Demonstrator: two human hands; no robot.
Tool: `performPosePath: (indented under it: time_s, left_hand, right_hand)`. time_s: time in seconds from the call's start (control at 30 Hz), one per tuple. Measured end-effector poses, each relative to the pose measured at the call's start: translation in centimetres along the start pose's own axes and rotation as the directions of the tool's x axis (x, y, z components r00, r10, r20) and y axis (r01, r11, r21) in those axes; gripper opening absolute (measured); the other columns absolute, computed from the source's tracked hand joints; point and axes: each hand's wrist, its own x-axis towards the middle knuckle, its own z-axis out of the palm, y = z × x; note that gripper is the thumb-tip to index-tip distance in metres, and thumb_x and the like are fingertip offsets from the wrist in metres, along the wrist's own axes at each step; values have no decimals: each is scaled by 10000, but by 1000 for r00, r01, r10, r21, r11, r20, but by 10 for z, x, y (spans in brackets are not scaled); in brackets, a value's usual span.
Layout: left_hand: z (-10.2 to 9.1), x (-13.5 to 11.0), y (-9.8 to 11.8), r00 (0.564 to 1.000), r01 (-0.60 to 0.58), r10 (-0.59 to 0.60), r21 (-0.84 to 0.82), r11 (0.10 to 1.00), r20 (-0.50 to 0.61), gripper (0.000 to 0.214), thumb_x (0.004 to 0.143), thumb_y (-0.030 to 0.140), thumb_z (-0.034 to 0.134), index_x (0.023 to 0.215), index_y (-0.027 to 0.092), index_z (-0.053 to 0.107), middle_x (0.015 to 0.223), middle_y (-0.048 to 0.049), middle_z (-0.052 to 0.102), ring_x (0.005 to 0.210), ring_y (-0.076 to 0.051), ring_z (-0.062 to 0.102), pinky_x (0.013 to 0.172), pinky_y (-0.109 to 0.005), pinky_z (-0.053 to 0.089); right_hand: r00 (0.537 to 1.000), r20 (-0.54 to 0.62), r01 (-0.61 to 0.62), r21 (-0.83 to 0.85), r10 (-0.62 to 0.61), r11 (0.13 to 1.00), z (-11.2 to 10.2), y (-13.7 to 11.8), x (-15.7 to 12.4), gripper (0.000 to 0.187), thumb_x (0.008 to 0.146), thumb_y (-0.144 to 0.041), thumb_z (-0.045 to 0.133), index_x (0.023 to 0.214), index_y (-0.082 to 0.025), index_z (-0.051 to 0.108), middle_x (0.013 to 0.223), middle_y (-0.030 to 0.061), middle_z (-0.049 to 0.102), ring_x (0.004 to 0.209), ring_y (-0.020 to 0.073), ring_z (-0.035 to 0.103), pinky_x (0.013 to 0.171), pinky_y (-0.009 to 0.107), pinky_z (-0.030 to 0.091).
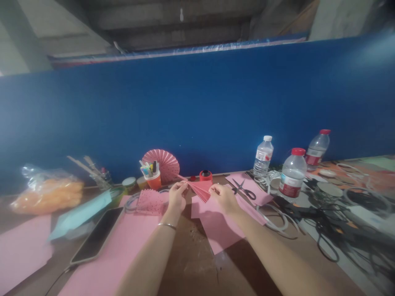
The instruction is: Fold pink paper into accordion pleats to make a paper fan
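Note:
A pleated pink paper fan [201, 192] is held over the middle of the table, narrow at its left end and spread wider at the right. My left hand [177, 198] pinches the gathered narrow end. On the spread side, the fingers of my right hand [224, 199] are closed at the paper's edge. Flat pink sheets [220, 236] lie under and in front of the hands. Behind the held fan stands a red roll of tape [205, 175]. A finished-looking round pink fan [163, 162] leans against the blue wall.
Black scissors [245, 190] lie on pink paper at right. Bottles [291, 174], cables [327, 242] and clutter fill the right side. A cup of markers [152, 177], a phone [98, 235], a perforated pink piece [150, 202] and a bag of orange stuff [47, 191] sit left.

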Motion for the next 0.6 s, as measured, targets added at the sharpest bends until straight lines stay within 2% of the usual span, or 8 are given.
performPosePath:
  time_s: [0.27, 0.43, 0.6]
  left_hand:
    - [-7, 4, 1, 999, -40, 39, -34, 999, -5, 226, 533, 204, 725, 526, 149, 507, 708, 35, 595, 608, -59, 551, 576, -177, 432]
    - [-5, 2, 3, 999, -38, 39, -63, 997, 26, 234, 538, 195, 724, 531, 152, 495, 703, 46, 585, 553, -38, 526, 532, -166, 411]
    - [-3, -1, 4, 998, -21, 26, -83, 996, 60, 230, 554, 191, 715, 531, 151, 489, 693, 45, 571, 533, -31, 504, 526, -161, 405]
  right_hand:
    - [999, -37, 2, 35, 0, 999, 2, 8, 0, 219, 782, -278, 435, 732, -192, 631, 603, 5, 605, 566, 150, 522, 546, 232, 318]
    - [996, -85, -34, 66, 40, 997, 5, 9, 0, 221, 784, -292, 428, 718, -190, 612, 567, -2, 579, 535, 149, 505, 513, 235, 307]
    - [989, -120, -71, 152, 89, 986, 6, 4, 0, 204, 787, -273, 402, 724, -193, 578, 618, 7, 613, 600, 162, 541, 579, 238, 347]
